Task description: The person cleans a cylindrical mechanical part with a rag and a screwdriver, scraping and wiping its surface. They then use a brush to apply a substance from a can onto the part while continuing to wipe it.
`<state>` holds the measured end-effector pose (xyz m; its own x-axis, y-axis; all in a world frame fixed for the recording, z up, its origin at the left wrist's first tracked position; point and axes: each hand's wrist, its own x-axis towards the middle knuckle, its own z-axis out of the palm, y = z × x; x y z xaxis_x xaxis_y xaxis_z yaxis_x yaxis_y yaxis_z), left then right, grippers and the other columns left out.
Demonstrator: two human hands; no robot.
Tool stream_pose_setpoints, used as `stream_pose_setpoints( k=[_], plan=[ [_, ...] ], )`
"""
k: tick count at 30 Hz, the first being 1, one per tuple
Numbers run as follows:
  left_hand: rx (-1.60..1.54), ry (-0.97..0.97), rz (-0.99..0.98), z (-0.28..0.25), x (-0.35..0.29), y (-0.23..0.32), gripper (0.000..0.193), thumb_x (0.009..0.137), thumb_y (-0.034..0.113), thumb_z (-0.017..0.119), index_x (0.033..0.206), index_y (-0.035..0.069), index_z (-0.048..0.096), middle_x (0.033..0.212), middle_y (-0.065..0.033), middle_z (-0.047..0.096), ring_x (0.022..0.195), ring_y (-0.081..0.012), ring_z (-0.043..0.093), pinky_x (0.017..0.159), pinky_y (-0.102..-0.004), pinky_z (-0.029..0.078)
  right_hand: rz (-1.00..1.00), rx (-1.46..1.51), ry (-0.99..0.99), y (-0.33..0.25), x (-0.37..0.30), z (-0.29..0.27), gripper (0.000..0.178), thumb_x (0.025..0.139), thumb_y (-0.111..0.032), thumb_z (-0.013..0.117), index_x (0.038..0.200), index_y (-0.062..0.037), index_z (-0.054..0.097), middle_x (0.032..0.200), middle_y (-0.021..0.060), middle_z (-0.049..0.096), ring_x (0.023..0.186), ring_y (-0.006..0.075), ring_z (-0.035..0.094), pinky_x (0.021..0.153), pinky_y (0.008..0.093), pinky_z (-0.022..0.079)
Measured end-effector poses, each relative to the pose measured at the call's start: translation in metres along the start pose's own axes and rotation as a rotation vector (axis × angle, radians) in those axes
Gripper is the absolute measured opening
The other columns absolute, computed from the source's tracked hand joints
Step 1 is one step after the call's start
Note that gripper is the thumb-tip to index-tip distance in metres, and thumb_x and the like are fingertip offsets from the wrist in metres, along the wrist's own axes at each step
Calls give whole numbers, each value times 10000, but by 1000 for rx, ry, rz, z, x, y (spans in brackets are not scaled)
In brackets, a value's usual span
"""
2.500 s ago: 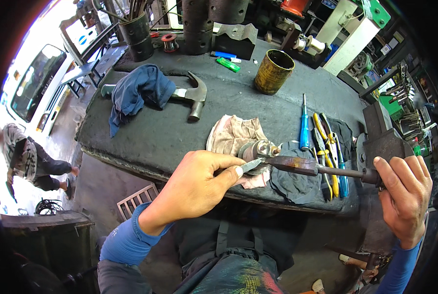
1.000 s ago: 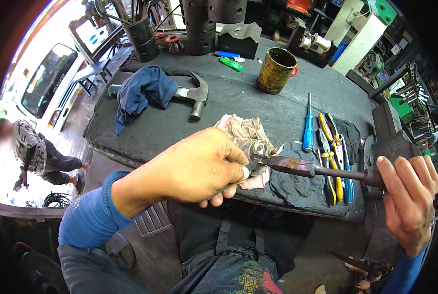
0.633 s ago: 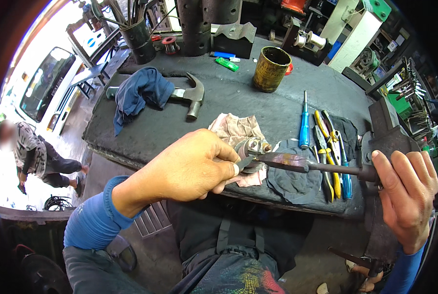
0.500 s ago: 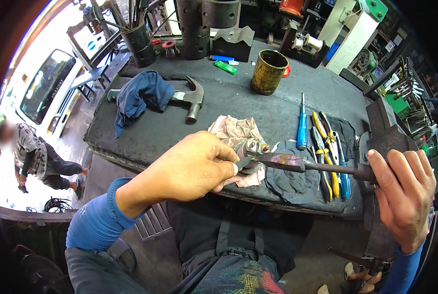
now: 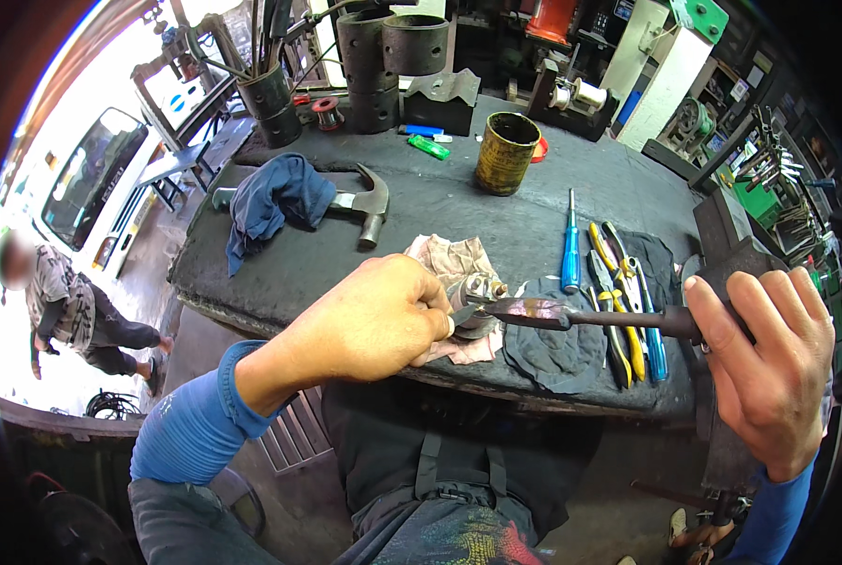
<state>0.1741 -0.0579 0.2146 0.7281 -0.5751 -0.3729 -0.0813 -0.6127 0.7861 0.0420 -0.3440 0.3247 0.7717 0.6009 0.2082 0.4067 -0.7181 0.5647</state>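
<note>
My left hand (image 5: 364, 318) is closed in a pinch on a thin grey flat piece (image 5: 463, 314) with a narrow end. My right hand (image 5: 764, 363) grips the handle end of a soldering iron (image 5: 538, 313), whose thick dark, copper-tinged head points left. Its tip meets or nearly meets the grey piece, over a small round metal part (image 5: 478, 291). That part rests on a crumpled pinkish cloth (image 5: 437, 252) at the near bench edge, half hidden by my left hand and the iron. Below the iron's head lies a dark round cloth (image 5: 557, 360).
Right of centre lie a blue screwdriver (image 5: 571, 252) and yellow-handled pliers (image 5: 634, 348). A claw hammer (image 5: 374, 207) sits by a blue rag (image 5: 272, 202); beyond stands a yellowish can (image 5: 506, 155). A dark metal block (image 5: 736, 231) rises near my right hand. At far left, a person (image 5: 82, 301) stands near a white vehicle.
The view has turned slightly, so the bench things sit a little differently. Both my hands keep their grips, with the iron's tip still at the grey piece. The far-left person's arm has moved.
</note>
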Motion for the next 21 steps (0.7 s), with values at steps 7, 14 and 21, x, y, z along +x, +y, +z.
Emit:
stream_pose_setpoints(
  k=[7,14,21],
  plan=[
    [9,-30,10,-2,4,-1,181,952,115,639,925,-38,730,629,-28,637,508,-86,547,497,-290,439,-44,-2,22,5,5,3,463,658,-94,750,1108,16,737,847,89,548,735,239,516,652,395,393],
    [-10,-25,-2,-1,2,0,169,951,82,641,977,-55,737,635,-23,631,542,-76,550,514,-288,442,-78,-16,64,5,1,7,441,684,-95,751,1111,17,738,852,88,563,722,234,515,643,391,398],
    [10,-1,-13,-1,0,4,224,884,133,640,904,-67,738,632,-120,666,601,-185,655,625,-367,517,-72,18,58,7,-3,14,435,687,-101,756,1102,26,737,862,95,584,726,233,524,644,389,405]
  ],
)
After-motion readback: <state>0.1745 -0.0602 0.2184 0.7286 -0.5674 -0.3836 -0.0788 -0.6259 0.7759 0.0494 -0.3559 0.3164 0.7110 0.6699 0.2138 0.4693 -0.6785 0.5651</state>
